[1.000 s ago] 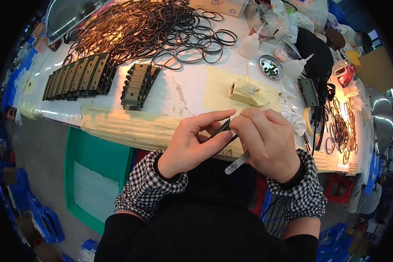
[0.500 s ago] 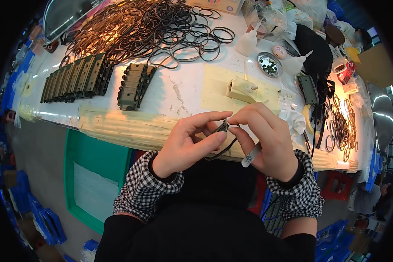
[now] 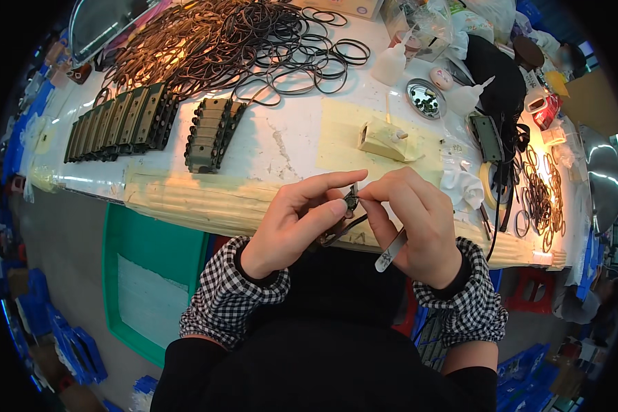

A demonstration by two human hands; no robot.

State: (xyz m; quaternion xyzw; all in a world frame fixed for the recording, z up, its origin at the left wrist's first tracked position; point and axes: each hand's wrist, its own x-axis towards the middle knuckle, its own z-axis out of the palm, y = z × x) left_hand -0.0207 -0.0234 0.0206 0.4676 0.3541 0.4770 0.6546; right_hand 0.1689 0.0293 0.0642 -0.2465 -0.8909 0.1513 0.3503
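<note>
Close together above the table's near edge, both hands work on one small piece. My left hand point(image 3: 299, 220) pinches a small dark green part point(image 3: 351, 202) between thumb and fingers. A thin dark cord point(image 3: 348, 228) curves below it, partly hidden by the fingers. My right hand point(image 3: 415, 223) is closed, its thumb and fingertips pinched together at the right side of the part. Whatever is between those tips is too small to make out. A flat metal strip, apparently tweezers point(image 3: 391, 252), sticks out below the right palm, tucked in the curled fingers.
Dark cord loops point(image 3: 254, 48) heap at the back left, behind rows of green-brown blocks point(image 3: 127, 120). Ahead stand a tape-wrapped block point(image 3: 384, 141), a round dish of small dark pieces point(image 3: 426, 98) and white squeeze bottles point(image 3: 390, 65). A green tray point(image 3: 134, 275) sits below the table's edge.
The right fingertips have shifted slightly down on the small part. The tweezers' end has dropped a little to the left. My left hand keeps its hold, its thumb slightly drawn back.
</note>
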